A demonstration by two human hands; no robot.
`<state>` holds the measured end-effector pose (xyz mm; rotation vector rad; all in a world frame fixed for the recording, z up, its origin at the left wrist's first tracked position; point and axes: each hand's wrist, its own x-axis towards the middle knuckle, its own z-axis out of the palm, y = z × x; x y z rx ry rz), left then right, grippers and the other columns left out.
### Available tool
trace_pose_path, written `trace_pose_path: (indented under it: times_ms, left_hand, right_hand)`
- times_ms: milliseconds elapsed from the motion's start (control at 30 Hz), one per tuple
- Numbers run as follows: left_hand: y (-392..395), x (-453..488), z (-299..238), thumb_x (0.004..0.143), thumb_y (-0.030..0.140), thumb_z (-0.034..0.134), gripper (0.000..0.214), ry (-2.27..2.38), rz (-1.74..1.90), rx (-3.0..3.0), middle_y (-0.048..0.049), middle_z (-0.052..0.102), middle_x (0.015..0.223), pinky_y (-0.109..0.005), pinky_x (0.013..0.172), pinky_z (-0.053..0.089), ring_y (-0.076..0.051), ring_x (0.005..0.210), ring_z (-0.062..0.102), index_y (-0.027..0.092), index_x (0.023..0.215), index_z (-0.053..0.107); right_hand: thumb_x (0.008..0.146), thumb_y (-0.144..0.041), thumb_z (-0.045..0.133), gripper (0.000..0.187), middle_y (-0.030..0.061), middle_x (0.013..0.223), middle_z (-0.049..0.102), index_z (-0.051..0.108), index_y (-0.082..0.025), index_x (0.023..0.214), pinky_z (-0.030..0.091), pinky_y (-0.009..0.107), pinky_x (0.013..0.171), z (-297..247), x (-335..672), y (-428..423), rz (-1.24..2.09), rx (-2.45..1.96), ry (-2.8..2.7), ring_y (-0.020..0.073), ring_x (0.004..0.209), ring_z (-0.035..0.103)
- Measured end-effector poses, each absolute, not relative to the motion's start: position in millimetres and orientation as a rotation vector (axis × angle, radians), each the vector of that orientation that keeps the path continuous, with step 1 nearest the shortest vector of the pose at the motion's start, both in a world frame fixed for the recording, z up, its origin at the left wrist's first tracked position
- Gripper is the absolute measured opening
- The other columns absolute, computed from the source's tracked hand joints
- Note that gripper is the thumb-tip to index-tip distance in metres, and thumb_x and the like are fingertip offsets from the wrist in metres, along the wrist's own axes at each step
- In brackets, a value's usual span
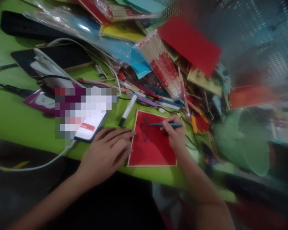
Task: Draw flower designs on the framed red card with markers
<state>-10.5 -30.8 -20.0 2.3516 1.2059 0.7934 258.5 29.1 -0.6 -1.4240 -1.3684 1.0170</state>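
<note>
A red card (158,150) with a pale border lies at the front edge of the green table. Dark lines of a drawing show on its upper left part. My right hand (174,131) grips a dark blue pen (166,125), its tip at the drawing. My left hand (110,148) rests flat with fingers stretched, the fingertips at the card's left edge. Just above that hand lies a white marker (128,110) with a black cap. Left of it, a lit phone (88,127) has its upper part blurred out.
A white cable (48,167) hangs over the table's front edge. Behind the card are piled pens, a plastic-wrapped bundle of wooden sticks (159,64) and a red sheet (189,44). A green basket (240,140) stands at the right; a dark phone (69,56) lies back left.
</note>
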Motion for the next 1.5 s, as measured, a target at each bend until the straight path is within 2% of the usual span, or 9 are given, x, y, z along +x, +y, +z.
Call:
trace_pose_path:
  times_ms: [433,1500]
  left_hand:
    - [-30.6,-10.4,-19.4,0.107,0.03,0.051,0.015,1.193,0.808,2.361,-0.0041,0.073,0.141,-0.048,0.11,0.041,-0.026,0.128,0.069,0.024,0.099,0.062]
    - [-31.6,-11.1,-19.0,0.106,0.03,0.052,0.013,1.2,0.792,2.327,-0.0029,0.073,0.141,-0.049,0.11,0.043,-0.026,0.13,0.068,0.025,0.101,0.063]
  right_hand:
    - [0.088,-0.039,0.077,0.021,-0.005,0.062,0.068,0.063,-0.024,0.082,0.043,0.025,0.055,0.4,259.7,28.6,1.028,-1.448,-1.417,0.012,0.055,0.06]
    - [0.086,-0.04,0.075,0.021,-0.0048,0.06,0.066,0.063,-0.024,0.08,0.043,0.026,0.054,2.2,257.3,27.6,1.079,-1.438,-1.407,0.0121,0.052,0.055]
